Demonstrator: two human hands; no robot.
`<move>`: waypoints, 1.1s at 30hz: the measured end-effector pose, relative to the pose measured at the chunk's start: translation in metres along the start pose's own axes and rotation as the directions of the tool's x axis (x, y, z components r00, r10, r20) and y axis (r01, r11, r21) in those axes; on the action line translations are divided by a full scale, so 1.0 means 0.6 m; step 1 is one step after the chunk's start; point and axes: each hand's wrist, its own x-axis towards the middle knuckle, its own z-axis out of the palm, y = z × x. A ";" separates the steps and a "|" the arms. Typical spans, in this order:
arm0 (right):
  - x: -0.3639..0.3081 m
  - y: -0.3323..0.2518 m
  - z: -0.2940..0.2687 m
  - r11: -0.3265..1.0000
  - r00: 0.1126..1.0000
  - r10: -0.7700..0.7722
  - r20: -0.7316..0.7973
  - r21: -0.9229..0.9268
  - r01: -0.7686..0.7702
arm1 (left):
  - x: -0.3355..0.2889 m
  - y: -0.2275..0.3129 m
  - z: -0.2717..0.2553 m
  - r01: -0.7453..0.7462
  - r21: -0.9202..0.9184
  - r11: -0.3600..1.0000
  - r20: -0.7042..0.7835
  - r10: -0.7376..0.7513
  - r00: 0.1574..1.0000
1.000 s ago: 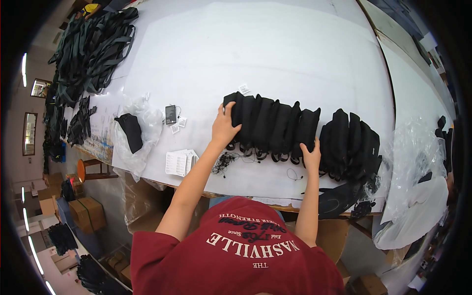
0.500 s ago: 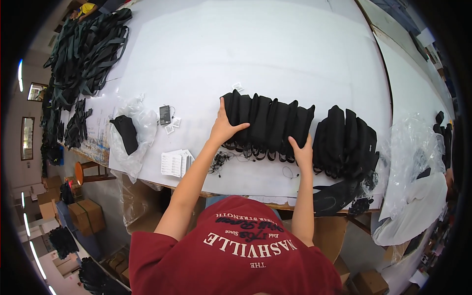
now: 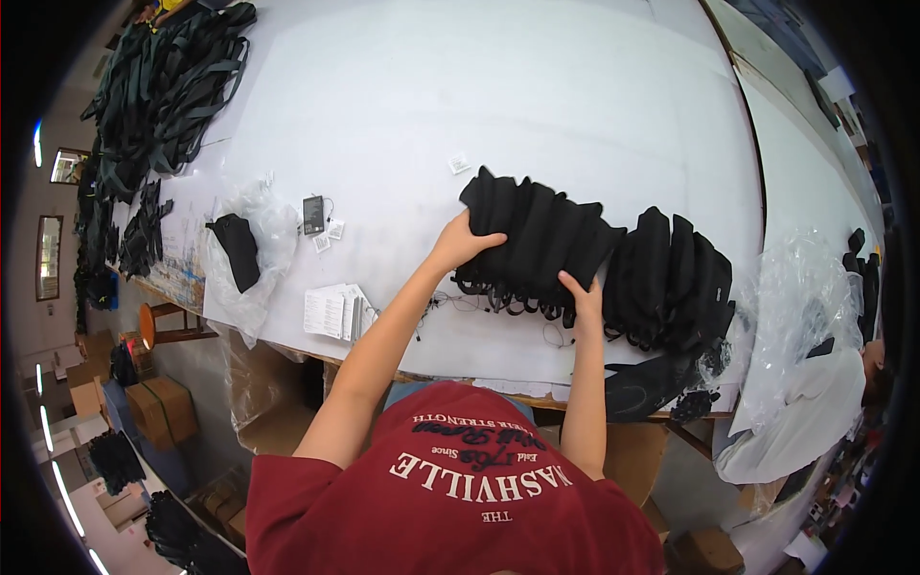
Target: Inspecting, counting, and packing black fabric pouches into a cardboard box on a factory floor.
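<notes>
On the white table a row of black fabric pouches [image 3: 539, 244] stands packed side by side, with small loops along its near edge. My left hand [image 3: 465, 244] grips its left end, thumb lying over the near face. At the right end my right hand [image 3: 585, 299] presses inward, thumb up; part of its fingers is hidden behind the pouches. The row sits slightly slanted, its right end nearer to me and close against a second bunch of black pouches [image 3: 668, 273]. Thin dark cords [image 3: 458, 300] lie below the row.
A stack of white cards [image 3: 333, 312], a black tag [image 3: 313, 215] and a black pouch [image 3: 236, 251] on clear plastic lie to the left. Dark straps [image 3: 168, 86] pile up at the far left. Crumpled clear plastic [image 3: 810, 287] is at the right; a cardboard box [image 3: 161, 412] stands below left.
Both hands have squeezed the row of pouches tighter and shifted it right, turning it so its right end comes nearer and up against the second bunch. My left hand has moved right with it.
</notes>
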 end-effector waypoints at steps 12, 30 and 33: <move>-0.098 -0.131 0.055 0.887 0.875 -0.461 0.150 0.084 0.453 | -0.162 0.109 -0.100 -0.326 -0.151 0.933 -0.363 0.254 0.896; -0.458 0.124 0.628 0.732 0.365 0.115 0.924 -0.327 0.598 | -0.792 -0.310 -0.325 -0.346 -0.657 0.670 -0.754 -0.589 0.290; -0.489 0.194 0.674 0.719 0.221 0.313 0.924 -0.383 0.581 | -0.875 -0.376 -0.290 -0.272 -0.740 0.615 -0.668 -0.719 0.190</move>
